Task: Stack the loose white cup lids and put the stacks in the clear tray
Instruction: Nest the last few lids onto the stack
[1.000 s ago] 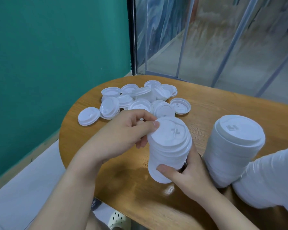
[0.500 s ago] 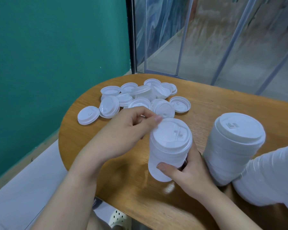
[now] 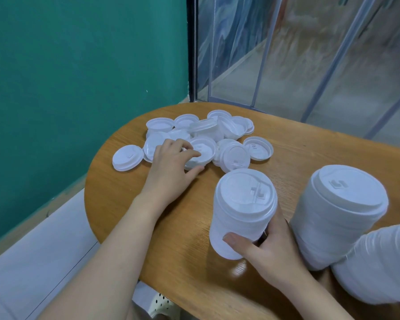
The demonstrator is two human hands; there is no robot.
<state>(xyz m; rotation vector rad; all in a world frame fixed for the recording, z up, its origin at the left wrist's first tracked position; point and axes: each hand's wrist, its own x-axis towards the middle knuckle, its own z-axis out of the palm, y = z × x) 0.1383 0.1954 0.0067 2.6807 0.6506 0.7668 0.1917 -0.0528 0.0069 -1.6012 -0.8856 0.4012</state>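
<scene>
On the wooden table (image 3: pixel 310 153): left hand (image 3: pixel 171 167) pinching one loose lid (image 3: pixel 201 151) from the scattered lid pile (image 3: pixel 206 135), presumably to add it to the growing stack (image 3: pixel 243 211), which the right hand (image 3: pixel 270 250) grasps near its base, apparently to steady it; clear tray not visible.

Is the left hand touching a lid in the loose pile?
Touching. The head view shows the left hand with fingers curled over an upturned lid.
</scene>
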